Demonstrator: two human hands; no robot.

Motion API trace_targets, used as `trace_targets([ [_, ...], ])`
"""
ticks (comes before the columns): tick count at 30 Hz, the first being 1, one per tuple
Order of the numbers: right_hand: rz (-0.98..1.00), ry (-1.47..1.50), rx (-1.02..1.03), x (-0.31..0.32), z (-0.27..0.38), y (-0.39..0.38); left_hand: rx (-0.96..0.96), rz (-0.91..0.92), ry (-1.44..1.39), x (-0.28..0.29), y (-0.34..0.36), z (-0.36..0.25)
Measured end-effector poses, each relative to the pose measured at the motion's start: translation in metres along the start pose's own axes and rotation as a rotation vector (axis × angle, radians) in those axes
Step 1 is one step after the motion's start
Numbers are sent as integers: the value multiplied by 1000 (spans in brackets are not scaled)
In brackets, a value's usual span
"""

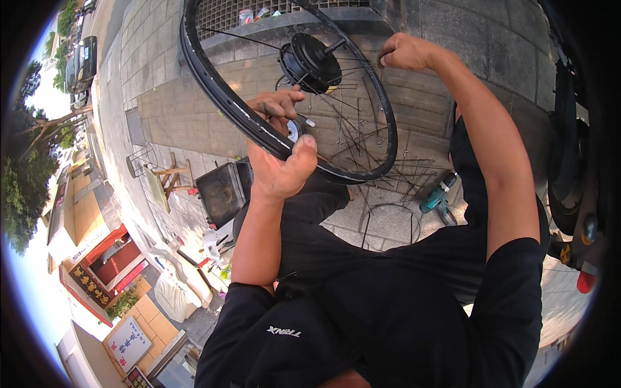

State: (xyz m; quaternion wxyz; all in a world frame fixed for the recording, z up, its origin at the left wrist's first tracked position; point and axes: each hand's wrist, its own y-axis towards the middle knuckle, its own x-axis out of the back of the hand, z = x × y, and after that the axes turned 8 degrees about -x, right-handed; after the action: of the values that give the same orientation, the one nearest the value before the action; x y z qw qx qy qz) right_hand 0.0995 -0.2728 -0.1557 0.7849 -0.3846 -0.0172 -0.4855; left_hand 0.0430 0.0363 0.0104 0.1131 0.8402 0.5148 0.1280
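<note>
My left hand (278,145) grips a black wheel rim (390,123), thumb on the near side and fingers curled round the other. The rim is tilted, and its edge shows scuffed pale patches. Inside its ring is a black hub (310,63) with an axle sticking out; a few thin spokes run from it. Just beyond the rim's right side, my right hand (406,53) is closed with fingertips pinched together; whatever they may hold cannot be made out. Many loose spokes (404,169) lie scattered on the paving below the wheel.
A green and black power drill (440,199) lies by my right leg. To the left are an open black case (221,193) and a small wooden stool (169,184). A metal grate (226,13) is at the far edge, and a dark vehicle (569,155) stands close on the right.
</note>
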Motion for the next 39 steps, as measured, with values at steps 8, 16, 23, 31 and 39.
trace_targets([
  [8,-226,-389,139,28,51,-6,21,-7,9,-3,1,-3],
  [16,-158,-493,250,23,75,-4,9,8,3,-5,2,-2],
  [23,-52,-440,380,-28,90,9,-6,-1,6,-10,4,-2],
  [31,-578,435,72,-47,22,3,-43,88,34,-4,3,4],
  [39,355,385,-53,-136,104,-48,-49,81,63,-3,3,4],
])
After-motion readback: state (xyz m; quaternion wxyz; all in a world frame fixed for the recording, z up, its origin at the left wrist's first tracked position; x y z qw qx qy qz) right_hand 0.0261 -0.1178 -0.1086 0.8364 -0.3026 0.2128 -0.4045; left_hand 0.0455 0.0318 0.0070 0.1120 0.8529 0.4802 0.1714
